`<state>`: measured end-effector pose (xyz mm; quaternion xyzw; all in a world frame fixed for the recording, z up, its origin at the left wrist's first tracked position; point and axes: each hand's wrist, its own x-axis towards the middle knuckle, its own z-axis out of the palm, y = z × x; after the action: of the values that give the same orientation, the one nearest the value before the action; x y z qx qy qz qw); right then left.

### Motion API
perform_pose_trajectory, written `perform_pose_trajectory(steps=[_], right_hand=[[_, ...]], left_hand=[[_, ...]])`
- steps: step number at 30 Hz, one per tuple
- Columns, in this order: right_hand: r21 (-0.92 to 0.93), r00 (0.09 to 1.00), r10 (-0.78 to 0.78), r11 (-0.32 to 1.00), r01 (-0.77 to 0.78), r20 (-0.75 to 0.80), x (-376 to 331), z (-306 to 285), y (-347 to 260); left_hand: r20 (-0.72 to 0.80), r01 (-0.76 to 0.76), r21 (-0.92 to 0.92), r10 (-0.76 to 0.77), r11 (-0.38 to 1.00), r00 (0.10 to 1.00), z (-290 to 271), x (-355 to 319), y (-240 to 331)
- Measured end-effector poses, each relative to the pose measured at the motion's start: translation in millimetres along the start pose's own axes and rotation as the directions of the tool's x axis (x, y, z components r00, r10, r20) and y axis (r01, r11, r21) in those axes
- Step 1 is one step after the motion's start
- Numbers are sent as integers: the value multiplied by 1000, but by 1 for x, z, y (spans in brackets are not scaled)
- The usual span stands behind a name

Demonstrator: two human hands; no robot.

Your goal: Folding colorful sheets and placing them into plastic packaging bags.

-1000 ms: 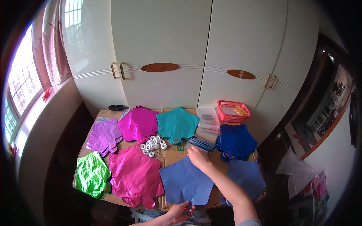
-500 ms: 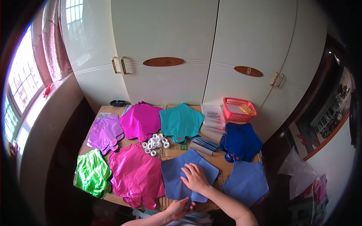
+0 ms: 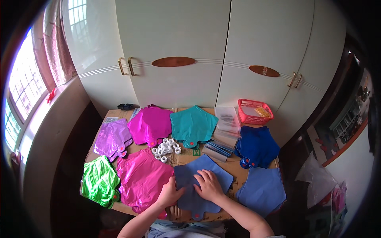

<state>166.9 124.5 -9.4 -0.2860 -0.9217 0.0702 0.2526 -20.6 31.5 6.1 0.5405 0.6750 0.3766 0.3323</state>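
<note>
Both hands, left and right, fingers spread flat on slate-blue foil balloon (likely light, limp, slippery); best pinched at edge.

On the bench lie flat foil balloons: a green one at 8 o'clock, a pink one beside it, a lilac one and a magenta one further back. A teal balloon sits at 12 o'clock — small white rolls cluster in front of it. At 2 o'clock stands a red basket, with dark blue balloons below it. White cupboard doors rise behind.
</note>
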Motion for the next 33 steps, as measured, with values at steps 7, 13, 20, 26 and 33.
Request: perform_pose_trajectory(steps=[7, 13, 20, 26, 33], right_hand=[[-32, 999, 14, 999, -13, 35, 1, -1, -1], [-67, 996, 49, 997, -44, 75, 1, -2, -3], [-143, 972, 80, 988, -49, 221, 0, -3, -2], [-132, 965, 95, 989, -63, 246, 1, -5, -4], [-94, 986, 50, 995, -36, 157, -2, 0, 0]], left_hand=[[-104, 3, 349, 36, 937, 994, 8, 19, 9], [177, -12, 330, -49, 944, 983, 4, 10, 5], [366, -165, 613, -94, 773, 926, 7, -4, 23], [418, -223, 629, -83, 744, 904, 3, -21, 32], [94, -126, 405, 96, 905, 991, 19, -3, 28]])
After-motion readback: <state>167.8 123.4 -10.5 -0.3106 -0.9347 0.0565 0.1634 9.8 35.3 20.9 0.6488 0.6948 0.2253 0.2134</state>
